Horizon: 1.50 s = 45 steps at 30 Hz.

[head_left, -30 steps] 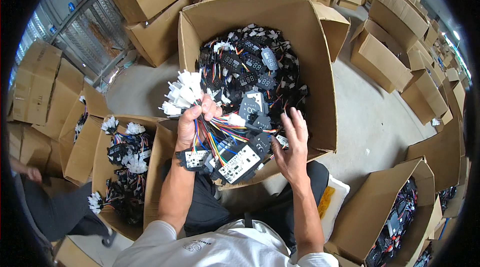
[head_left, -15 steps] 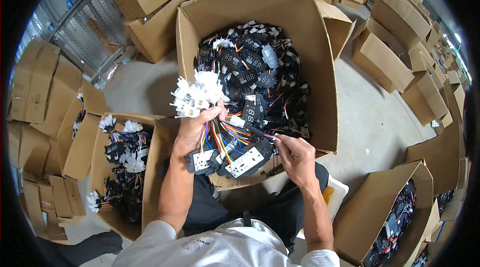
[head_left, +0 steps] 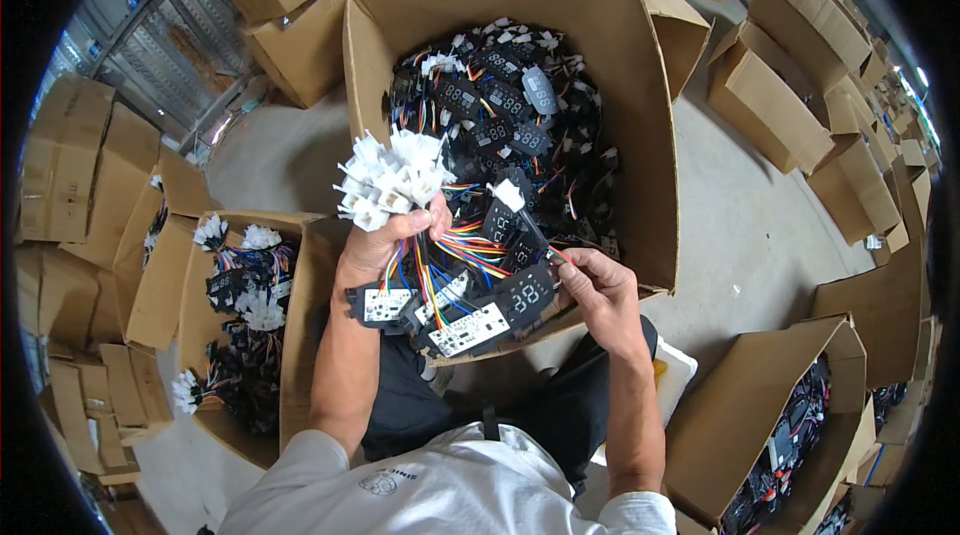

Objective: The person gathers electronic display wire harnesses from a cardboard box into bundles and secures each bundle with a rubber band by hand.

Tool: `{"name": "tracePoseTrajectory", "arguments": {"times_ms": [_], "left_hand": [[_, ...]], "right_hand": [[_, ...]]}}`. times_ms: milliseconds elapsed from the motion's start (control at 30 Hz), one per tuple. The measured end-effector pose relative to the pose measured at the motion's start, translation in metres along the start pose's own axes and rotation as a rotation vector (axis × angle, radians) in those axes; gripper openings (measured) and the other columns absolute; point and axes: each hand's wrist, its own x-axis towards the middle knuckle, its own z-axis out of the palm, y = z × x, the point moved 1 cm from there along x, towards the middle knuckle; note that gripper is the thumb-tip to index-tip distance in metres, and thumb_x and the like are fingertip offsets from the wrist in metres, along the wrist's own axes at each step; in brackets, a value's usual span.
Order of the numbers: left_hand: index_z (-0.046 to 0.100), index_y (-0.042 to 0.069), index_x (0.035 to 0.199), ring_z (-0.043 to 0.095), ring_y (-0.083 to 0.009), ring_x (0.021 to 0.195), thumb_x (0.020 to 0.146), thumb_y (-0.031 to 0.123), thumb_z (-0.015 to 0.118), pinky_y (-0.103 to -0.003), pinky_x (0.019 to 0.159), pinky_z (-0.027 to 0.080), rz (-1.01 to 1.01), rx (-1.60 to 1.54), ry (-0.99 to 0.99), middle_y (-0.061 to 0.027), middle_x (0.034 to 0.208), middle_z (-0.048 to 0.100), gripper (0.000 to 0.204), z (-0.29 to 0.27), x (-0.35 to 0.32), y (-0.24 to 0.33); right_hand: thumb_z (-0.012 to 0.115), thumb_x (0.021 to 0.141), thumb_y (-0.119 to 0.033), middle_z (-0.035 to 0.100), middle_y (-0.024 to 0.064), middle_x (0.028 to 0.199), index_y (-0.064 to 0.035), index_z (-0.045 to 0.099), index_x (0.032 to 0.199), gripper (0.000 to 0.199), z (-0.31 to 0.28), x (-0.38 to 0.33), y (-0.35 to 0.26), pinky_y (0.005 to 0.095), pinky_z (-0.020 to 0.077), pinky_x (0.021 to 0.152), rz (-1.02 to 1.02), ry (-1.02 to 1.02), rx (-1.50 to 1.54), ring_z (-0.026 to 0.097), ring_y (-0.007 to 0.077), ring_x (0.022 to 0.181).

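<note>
Seated over a large cardboard box (head_left: 640, 135) of wiring harnesses, a worker's left hand (head_left: 385, 240) clenches a bundle of harnesses (head_left: 430, 265), white connectors (head_left: 390, 180) bunched upward, circuit boards (head_left: 460, 320) dangling; the right hand (head_left: 595, 290) pinches one more harness (head_left: 520, 225) at the box's near rim.

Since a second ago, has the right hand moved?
Yes. The right hand has come down from the heap inside the big open box to its near rim and now pinches a wire of the bundle.

Carton walls (head_left: 655, 135) around hands (top open)
</note>
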Motion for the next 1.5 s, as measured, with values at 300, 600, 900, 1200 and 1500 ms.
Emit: {"name": "tracePoseTrajectory", "arguments": {"times_ms": [300, 600, 900, 1200, 1500], "left_hand": [[0.054, 0.002, 0.118, 0.061, -0.0179, 0.074, 0.077, 0.008, 0.075, -0.033, 0.073, 0.051, -0.061, -0.040, 0.071, -0.0074, 0.086, 0.063, 0.047, 0.010, -0.001, -0.004], [0.060, 0.005, 0.125, 0.066, -0.0147, 0.098, 0.074, 0.004, 0.083, -0.031, 0.083, 0.055, -0.182, 0.279, 0.089, -0.0031, 0.108, 0.069, 0.056, 0.002, -0.009, -0.021], [0.060, 0.002, 0.112, 0.065, -0.0157, 0.077, 0.080, 0.003, 0.078, -0.030, 0.071, 0.056, 0.002, 0.092, 0.223, -0.0060, 0.093, 0.067, 0.037, 0.009, 0.006, -0.006], [0.064, 0.004, 0.117, 0.064, -0.0109, 0.097, 0.078, 0.009, 0.083, -0.030, 0.086, 0.053, -0.114, 0.318, 0.157, -0.0016, 0.109, 0.069, 0.043, 0.018, -0.006, -0.040], [0.056, 0.005, 0.132, 0.063, -0.0110, 0.102, 0.088, 0.006, 0.072, -0.030, 0.090, 0.053, -0.003, 0.160, 0.059, -0.0037, 0.118, 0.066, 0.047, 0.012, -0.010, -0.055]], "right_hand": [[0.064, 0.098, -0.011, 0.060, -0.0026, 0.075, -0.0018, 0.064, 0.100, 0.009, 0.013, -0.003, -0.011, 0.0186, 0.0316, 0.044, 0.283, -0.450, 0.456, 0.042, 0.0020, 0.049], [0.068, 0.094, -0.007, 0.064, 0.0042, 0.077, -0.0012, 0.070, 0.098, 0.008, 0.056, -0.003, -0.016, 0.0239, 0.0457, 0.058, -0.235, 0.201, -0.364, 0.055, 0.0065, 0.063], [0.065, 0.093, -0.004, 0.068, 0.0159, 0.104, 0.0017, 0.065, 0.109, 0.018, -0.043, 0.041, -0.020, 0.0351, 0.0514, 0.085, -0.339, 0.566, -0.801, 0.065, 0.0283, 0.094], [0.078, 0.086, -0.022, 0.053, 0.0245, 0.132, 0.0058, 0.045, 0.137, 0.067, 0.082, 0.045, -0.040, 0.0424, 0.0409, 0.105, -0.322, -0.201, -0.356, 0.053, 0.0396, 0.122], [0.074, 0.082, -0.016, 0.045, 0.0270, 0.144, 0.0044, 0.046, 0.139, 0.067, 0.094, 0.043, -0.031, 0.0455, 0.0283, 0.116, -0.362, -0.198, -0.667, 0.038, 0.0428, 0.139]]}}
